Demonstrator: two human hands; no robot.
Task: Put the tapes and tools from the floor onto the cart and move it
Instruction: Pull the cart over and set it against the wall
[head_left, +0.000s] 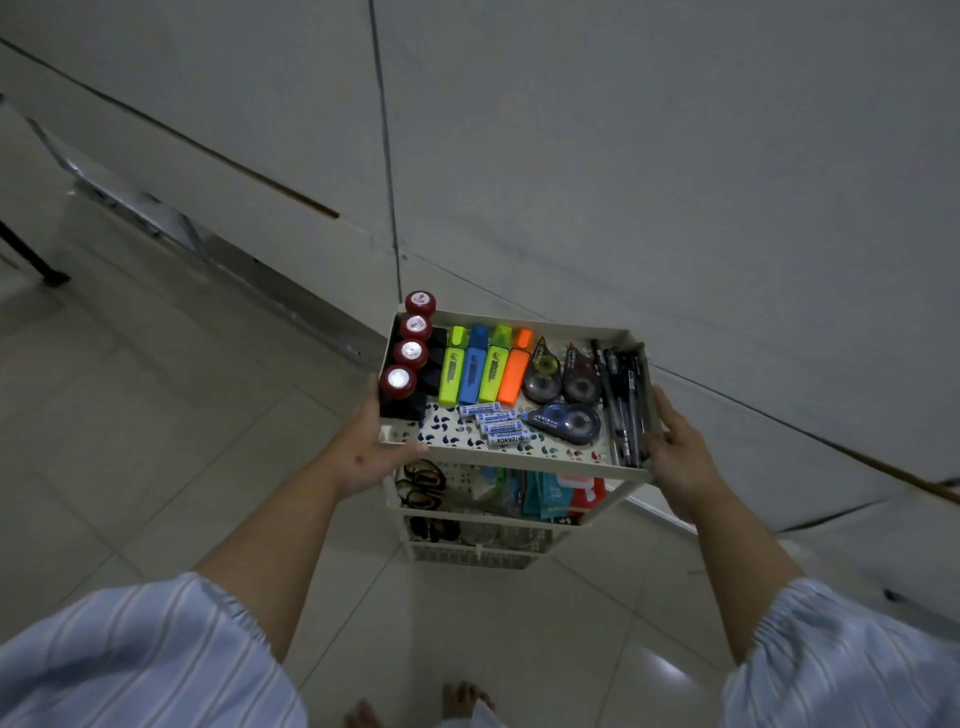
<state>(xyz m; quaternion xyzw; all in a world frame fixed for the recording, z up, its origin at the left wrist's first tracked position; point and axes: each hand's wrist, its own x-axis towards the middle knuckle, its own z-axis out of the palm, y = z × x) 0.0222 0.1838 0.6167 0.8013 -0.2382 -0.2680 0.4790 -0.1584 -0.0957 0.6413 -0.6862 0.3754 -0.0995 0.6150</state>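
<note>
The cart (519, 465) looks like smooth, matt cream plastic, its top tray perforated. The highlighters (485, 366) are bright, slightly glossy plastic, the correction tape dispensers (563, 422) translucent and shiny. The floor tiles (156, 415) are polished (they mirror light). The striped sleeves (140, 660) are soft matt cloth.

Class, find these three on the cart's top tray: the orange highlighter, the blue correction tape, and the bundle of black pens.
orange highlighter (516, 370): head view, middle of its body.
blue correction tape (563, 421): head view, centre of its casing.
black pens (623, 400): head view, mid-length of the bundle.
</note>
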